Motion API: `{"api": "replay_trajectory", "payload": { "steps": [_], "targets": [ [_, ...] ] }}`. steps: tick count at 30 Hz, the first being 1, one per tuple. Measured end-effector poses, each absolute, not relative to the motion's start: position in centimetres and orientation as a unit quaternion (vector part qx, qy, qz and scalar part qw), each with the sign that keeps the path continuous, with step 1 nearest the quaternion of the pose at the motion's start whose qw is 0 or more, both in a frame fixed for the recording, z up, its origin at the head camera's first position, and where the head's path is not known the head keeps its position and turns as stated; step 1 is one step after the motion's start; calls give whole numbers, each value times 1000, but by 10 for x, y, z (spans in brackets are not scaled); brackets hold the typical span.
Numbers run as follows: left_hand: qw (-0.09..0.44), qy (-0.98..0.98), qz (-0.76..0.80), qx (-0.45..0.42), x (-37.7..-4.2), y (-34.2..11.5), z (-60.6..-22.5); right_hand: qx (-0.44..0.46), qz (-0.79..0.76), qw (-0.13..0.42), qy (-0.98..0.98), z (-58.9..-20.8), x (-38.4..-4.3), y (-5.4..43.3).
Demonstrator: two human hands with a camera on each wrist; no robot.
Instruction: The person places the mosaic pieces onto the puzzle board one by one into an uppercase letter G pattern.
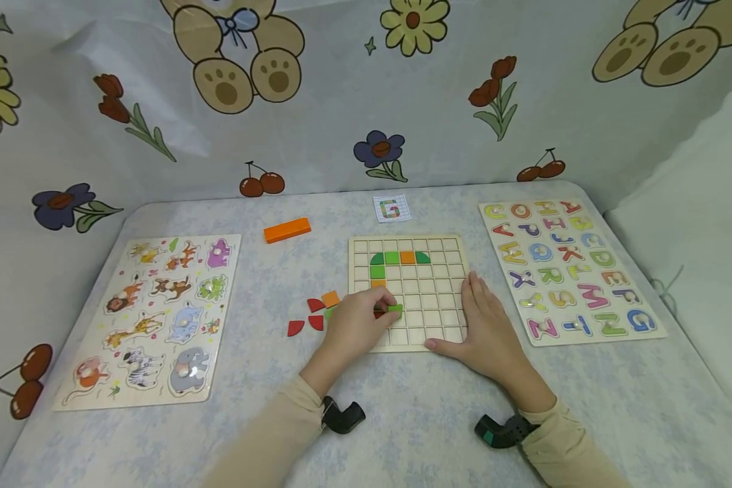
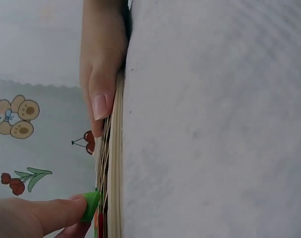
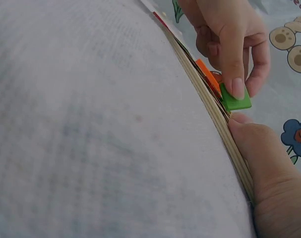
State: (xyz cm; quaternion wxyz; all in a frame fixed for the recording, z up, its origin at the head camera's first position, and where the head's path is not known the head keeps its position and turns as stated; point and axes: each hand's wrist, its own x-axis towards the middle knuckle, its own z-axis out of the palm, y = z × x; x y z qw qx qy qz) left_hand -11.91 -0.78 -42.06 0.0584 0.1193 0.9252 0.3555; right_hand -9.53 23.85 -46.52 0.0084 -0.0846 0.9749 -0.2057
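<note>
My left hand [image 1: 355, 324] pinches a green square tile [image 3: 235, 99] between thumb and fingers, over the lower left part of the wooden grid board [image 1: 427, 298]. In the left wrist view the tile [image 2: 91, 205] is tilted, close to the board's surface. A row of green and orange tiles [image 1: 392, 257] lies in the board's upper squares, with rounded green pieces at both ends. Below its left end sit a green square [image 1: 377, 272] and an orange square [image 1: 378, 283]. My right hand [image 1: 491, 332] rests along the board's right side, fingers straight, thumb at the near edge.
Several red quarter-round pieces [image 1: 295, 328] and an orange square [image 1: 331, 299] lie left of the board. An orange bar [image 1: 287, 230] and a pattern card [image 1: 392, 209] lie farther back. An animal puzzle [image 1: 152, 325] is at left, a letter puzzle [image 1: 573, 271] at right.
</note>
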Motion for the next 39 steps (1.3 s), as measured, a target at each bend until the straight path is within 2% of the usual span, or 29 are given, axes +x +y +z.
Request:
{"api": "replay_trajectory", "payload": {
  "steps": [15,39],
  "targets": [
    [22,953,244,178,-115,-1,-421,-87,-202,11,976,-462,-95,237],
    [23,957,211,200,-111,-4,-419,-81,-201,15,976,-463,-96,237]
  ]
}}
